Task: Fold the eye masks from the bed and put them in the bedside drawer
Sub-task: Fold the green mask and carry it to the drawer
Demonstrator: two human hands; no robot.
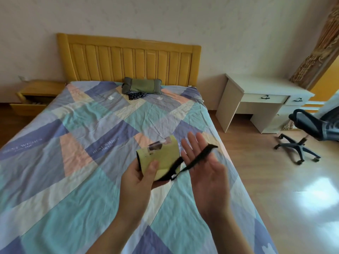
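Above the patchwork-covered bed (73,143), her left hand (139,176) pinched a folded yellow eye mask (161,153), thumb on top. The right hand (203,165) lay flat and spread, the mask's black strap (198,158) draped across its palm.

The bed (77,147) fills the left and centre, covered with a patchwork sheet (55,189) of blue, teal, peach and cream blocks, some printed "Best Wishes". At twelve o'clock, against the yellow wooden headboard (128,59), lies a small green pillow (142,85). Touching the pillow's near edge, at its six o'clock, a dark patterned cloth (136,95) rests on the sheet.
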